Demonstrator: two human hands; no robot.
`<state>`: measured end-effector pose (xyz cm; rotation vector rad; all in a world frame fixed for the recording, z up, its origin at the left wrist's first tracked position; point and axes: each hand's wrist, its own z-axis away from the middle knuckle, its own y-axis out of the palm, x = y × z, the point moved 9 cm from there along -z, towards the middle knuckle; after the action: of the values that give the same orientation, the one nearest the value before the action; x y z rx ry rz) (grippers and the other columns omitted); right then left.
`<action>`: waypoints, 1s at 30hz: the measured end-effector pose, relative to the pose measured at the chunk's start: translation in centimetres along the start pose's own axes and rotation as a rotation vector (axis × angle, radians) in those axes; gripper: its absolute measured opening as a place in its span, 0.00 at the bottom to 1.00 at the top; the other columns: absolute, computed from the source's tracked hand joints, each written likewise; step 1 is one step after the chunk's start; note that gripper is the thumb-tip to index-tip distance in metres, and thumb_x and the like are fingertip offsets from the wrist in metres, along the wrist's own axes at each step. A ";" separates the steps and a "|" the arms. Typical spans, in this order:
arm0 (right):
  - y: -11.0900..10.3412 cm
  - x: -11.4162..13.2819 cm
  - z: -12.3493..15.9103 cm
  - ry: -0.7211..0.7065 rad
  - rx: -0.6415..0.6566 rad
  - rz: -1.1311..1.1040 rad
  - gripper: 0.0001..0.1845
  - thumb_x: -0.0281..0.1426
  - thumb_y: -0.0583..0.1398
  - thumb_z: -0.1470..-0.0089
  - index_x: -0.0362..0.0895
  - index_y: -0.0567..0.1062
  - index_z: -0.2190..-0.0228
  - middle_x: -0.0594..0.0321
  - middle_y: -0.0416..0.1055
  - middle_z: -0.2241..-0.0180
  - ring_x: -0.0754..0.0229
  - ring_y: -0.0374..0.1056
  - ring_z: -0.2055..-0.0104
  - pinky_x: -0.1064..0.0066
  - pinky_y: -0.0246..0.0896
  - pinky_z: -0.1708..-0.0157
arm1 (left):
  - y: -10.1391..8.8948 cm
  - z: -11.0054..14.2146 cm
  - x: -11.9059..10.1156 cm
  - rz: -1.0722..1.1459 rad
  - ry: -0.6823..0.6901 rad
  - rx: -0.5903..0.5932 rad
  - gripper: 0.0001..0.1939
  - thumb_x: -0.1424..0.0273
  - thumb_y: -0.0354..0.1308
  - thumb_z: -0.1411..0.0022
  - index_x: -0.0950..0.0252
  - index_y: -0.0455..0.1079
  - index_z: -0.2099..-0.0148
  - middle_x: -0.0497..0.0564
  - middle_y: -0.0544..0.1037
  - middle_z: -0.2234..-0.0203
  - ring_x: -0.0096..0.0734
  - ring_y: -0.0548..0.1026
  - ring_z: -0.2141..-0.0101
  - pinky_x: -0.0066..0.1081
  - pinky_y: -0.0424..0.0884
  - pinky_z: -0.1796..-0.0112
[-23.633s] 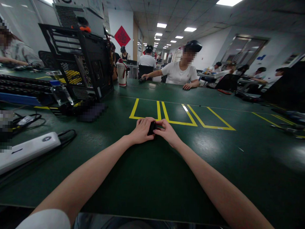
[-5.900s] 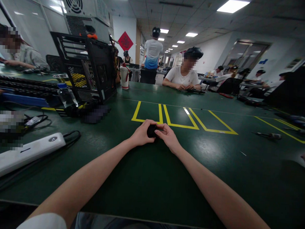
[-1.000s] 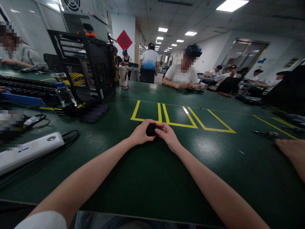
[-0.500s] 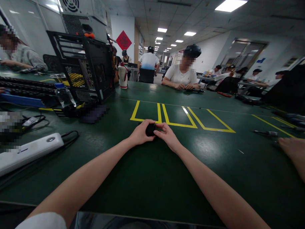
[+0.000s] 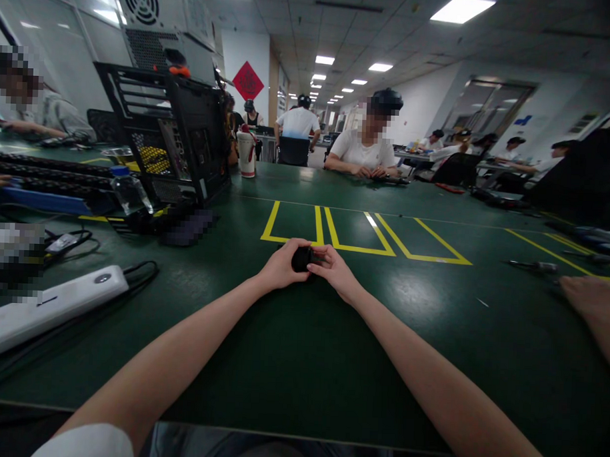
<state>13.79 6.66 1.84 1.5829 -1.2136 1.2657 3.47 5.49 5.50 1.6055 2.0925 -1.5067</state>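
A small black rounded object (image 5: 302,259) is between my two hands, just in front of the yellow tape lines; its kind is too dark and small to make out. My left hand (image 5: 282,264) wraps round its left side, thumb below and fingers over the top. From the right, my right hand (image 5: 335,271) has thumb and fingertips closed at the object's right edge. Between the right fingertips, whatever they pinch is partly hidden. Both forearms stretch forward over the green table (image 5: 300,361).
Yellow tape outlines (image 5: 357,248) mark the table ahead. Left are a white power strip (image 5: 56,310) with cables, a bottle (image 5: 130,190) and an open computer case (image 5: 178,141). Right lie a screwdriver (image 5: 532,266) and another person's hand (image 5: 590,302). A person (image 5: 366,150) sits opposite.
My right fingers have shifted very slightly at the black object's right edge. My left hand has stayed in place around it.
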 end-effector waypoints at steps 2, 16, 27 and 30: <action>-0.1 0.1 0.1 -0.009 -0.013 0.018 0.17 0.31 0.62 0.60 0.46 0.66 0.65 0.63 0.66 0.61 0.60 0.63 0.55 0.62 0.57 0.53 | 0.0 0.0 -0.1 -0.001 -0.005 0.002 0.30 0.72 0.61 0.56 0.60 0.56 0.50 0.51 0.65 0.56 0.38 0.66 0.55 0.39 0.63 0.55; -0.1 -0.4 -0.1 0.010 0.002 0.003 0.19 0.30 0.62 0.59 0.47 0.66 0.62 0.62 0.65 0.58 0.59 0.63 0.54 0.60 0.56 0.52 | 0.0 0.0 0.1 -0.010 0.014 -0.010 0.30 0.71 0.61 0.56 0.60 0.56 0.50 0.51 0.65 0.56 0.37 0.66 0.55 0.39 0.64 0.55; -0.3 0.2 0.1 0.005 -0.056 0.058 0.16 0.32 0.60 0.56 0.47 0.66 0.62 0.61 0.65 0.58 0.59 0.60 0.52 0.60 0.55 0.51 | 0.1 -0.1 0.2 -0.015 0.012 -0.014 0.30 0.71 0.61 0.56 0.60 0.56 0.50 0.51 0.66 0.56 0.38 0.67 0.56 0.39 0.64 0.56; 0.0 0.0 0.0 0.035 -0.018 0.056 0.18 0.32 0.60 0.57 0.47 0.67 0.60 0.60 0.64 0.55 0.58 0.60 0.52 0.59 0.53 0.50 | 0.1 -0.1 0.3 -0.006 -0.002 -0.016 0.30 0.71 0.61 0.56 0.60 0.56 0.50 0.51 0.65 0.56 0.38 0.66 0.55 0.39 0.64 0.55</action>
<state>13.81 6.64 1.86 1.5172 -1.2522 1.3092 3.47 5.73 5.35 1.5930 2.1051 -1.4894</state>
